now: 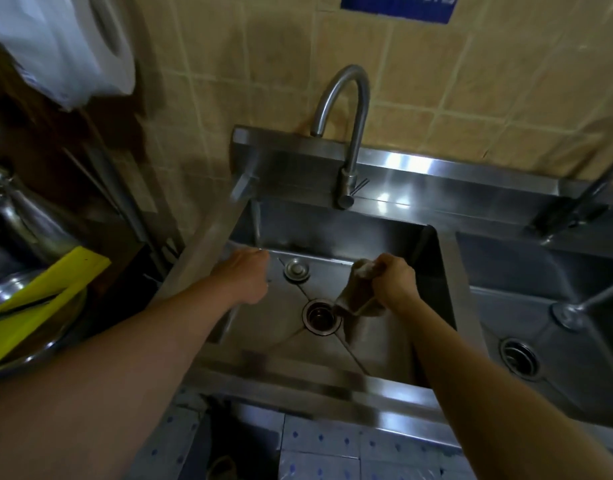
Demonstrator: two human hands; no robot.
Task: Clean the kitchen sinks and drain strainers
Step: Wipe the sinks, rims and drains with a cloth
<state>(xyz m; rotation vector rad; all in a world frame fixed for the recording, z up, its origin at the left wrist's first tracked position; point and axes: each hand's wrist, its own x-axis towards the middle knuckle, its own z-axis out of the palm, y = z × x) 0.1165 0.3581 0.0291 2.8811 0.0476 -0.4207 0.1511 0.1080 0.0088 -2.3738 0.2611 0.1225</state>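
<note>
A steel left sink [378, 344] lies below me with an open drain [321, 317] at its middle. A round metal strainer plug [297, 270] sits on the basin floor near the back. My right hand [395, 282] grips a brown, damp cleaning cloth [357, 292] that hangs just right of the drain. My left hand [248, 275] hovers over the basin's left side with curled fingers; nothing shows in it. A second sink [554, 306] with its own drain strainer [519, 357] lies to the right.
A curved steel faucet [350, 133] rises behind the left sink; a second tap [582, 199] stands at the right. Metal bowls and a yellow cloth [38, 299] crowd the left shelf. A white plastic bag [66, 46] hangs above it. Tiled wall behind.
</note>
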